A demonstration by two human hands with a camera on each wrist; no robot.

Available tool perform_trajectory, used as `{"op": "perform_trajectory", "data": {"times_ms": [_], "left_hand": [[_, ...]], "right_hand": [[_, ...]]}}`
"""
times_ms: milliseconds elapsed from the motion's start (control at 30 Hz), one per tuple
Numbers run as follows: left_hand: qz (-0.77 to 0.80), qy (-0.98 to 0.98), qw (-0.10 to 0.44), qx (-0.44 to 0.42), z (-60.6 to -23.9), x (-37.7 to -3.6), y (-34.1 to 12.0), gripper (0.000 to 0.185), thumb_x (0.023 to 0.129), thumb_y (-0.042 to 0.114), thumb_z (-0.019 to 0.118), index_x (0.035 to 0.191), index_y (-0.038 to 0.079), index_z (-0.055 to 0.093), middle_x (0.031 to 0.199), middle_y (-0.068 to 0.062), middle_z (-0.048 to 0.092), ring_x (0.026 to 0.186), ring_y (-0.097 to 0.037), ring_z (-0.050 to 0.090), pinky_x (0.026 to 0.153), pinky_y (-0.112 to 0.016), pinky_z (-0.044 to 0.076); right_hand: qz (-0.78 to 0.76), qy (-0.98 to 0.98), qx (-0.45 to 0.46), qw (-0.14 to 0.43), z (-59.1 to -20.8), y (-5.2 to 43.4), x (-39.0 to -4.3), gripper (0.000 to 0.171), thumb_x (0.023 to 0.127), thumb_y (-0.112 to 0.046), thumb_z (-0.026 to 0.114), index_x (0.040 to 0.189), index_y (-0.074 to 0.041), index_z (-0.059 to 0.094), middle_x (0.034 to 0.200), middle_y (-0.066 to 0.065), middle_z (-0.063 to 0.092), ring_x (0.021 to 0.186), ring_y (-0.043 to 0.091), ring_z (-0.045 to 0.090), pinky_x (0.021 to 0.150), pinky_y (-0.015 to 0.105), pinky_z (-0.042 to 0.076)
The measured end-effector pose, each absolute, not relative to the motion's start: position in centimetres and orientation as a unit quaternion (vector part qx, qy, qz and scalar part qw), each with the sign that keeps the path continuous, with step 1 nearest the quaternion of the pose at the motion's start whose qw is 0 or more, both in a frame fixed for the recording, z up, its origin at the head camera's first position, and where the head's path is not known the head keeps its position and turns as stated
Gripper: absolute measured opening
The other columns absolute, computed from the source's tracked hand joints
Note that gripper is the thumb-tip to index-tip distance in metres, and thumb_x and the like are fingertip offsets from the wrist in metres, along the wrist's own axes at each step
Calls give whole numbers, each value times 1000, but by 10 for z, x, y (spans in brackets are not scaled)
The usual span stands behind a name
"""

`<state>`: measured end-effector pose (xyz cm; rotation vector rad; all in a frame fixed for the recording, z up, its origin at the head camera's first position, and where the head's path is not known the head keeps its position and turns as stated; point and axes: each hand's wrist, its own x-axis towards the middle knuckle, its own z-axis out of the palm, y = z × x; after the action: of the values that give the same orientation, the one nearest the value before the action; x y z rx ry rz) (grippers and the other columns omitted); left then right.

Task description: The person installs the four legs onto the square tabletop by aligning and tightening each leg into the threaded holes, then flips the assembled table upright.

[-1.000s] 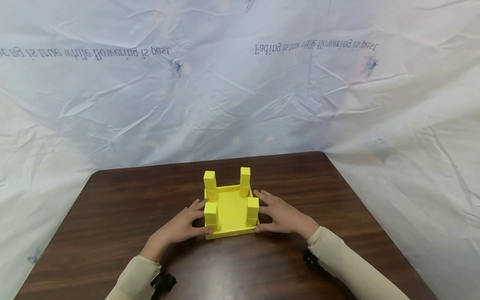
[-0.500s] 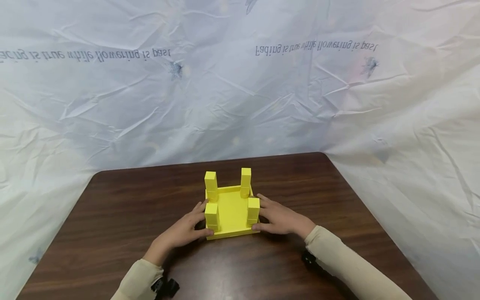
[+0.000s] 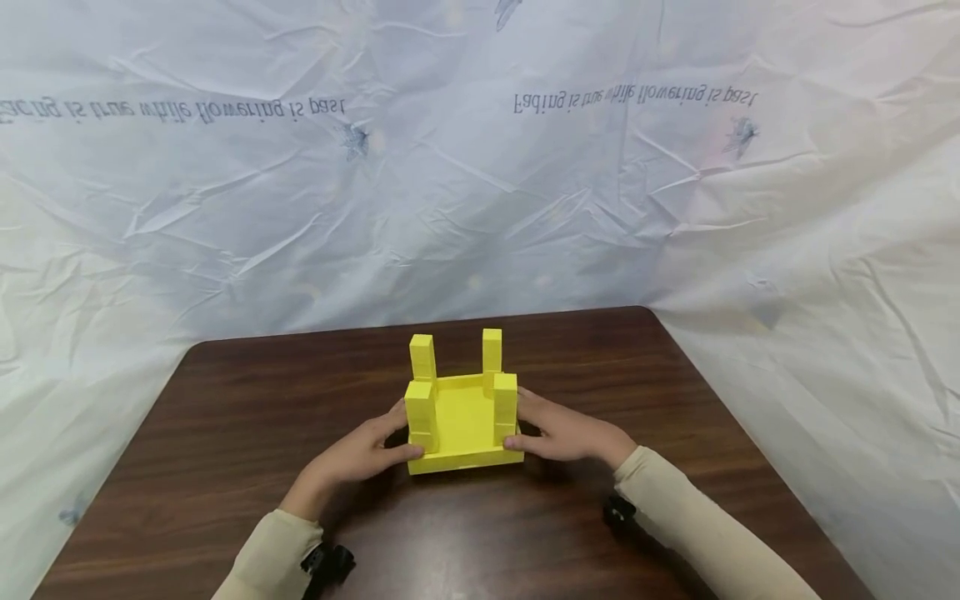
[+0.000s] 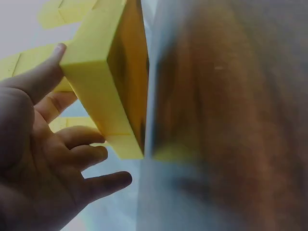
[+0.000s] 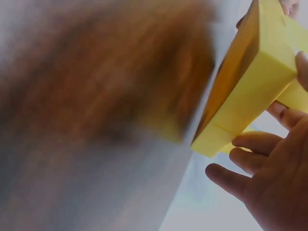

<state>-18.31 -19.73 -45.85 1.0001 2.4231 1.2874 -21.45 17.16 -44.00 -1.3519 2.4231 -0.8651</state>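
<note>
Between both hands is a yellow tray-like piece [image 3: 463, 421] with a low rim and a post standing at each corner, like a small upturned table. Its near edge is raised, and the underside shows in both wrist views. The far end stays low, at or close to the tabletop. My left hand [image 3: 360, 454] grips the near left corner, thumb on the rim by the post and fingers along the side. At the near right corner my right hand [image 3: 566, 429] holds it the same way. The left wrist view shows the yellow side wall [image 4: 91, 91] between thumb and fingers.
The piece is over a dark brown wooden table [image 3: 262, 400] with rounded far corners. Behind and beside it hang wrinkled white sheets [image 3: 450, 208] with printed lettering. A black wrist camera [image 3: 327, 565] sits under the left sleeve, another [image 3: 618, 510] under the right.
Both hands have tightened onto the near corners, with the right thumb moving onto the rim. The near edge has risen, and the near posts now stand higher in view.
</note>
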Motion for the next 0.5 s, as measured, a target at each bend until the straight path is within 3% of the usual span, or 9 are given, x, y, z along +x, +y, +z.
{"op": "perform_trajectory", "data": {"times_ms": [167, 233, 367, 500], "left_hand": [[470, 808, 152, 321, -441, -186, -196, 64, 107, 25, 67, 162, 4, 41, 173, -17, 21, 159, -42, 14, 116, -71, 34], [479, 806, 165, 307, -432, -188, -195, 62, 107, 27, 66, 160, 3, 45, 172, -19, 24, 159, -43, 15, 117, -72, 31], [489, 803, 187, 285, -418, -194, -193, 59, 109, 30, 61, 158, 0, 47, 165, -22, 39, 155, -44, 28, 117, -68, 33], [514, 793, 212, 251, -410, -200, -189, 59, 112, 34, 54, 158, -1, 44, 146, -18, 58, 142, -39, 47, 115, -61, 38]], "right_hand": [[-334, 814, -445, 166, -425, 174, -217, 54, 113, -34, 54, 161, -12, 44, 158, 6, 49, 137, 14, 53, 115, 49, 43], [-349, 812, -426, 191, -420, 176, -217, 54, 114, -34, 51, 161, -10, 43, 153, 2, 54, 126, 11, 62, 112, 46, 47], [-374, 812, -386, 227, -411, 179, -218, 53, 115, -39, 45, 158, -8, 48, 146, 1, 63, 131, 15, 61, 111, 45, 47], [-397, 822, -325, 245, -405, 179, -221, 60, 114, -47, 43, 157, -7, 49, 151, 8, 58, 141, 28, 52, 115, 52, 43]]}}
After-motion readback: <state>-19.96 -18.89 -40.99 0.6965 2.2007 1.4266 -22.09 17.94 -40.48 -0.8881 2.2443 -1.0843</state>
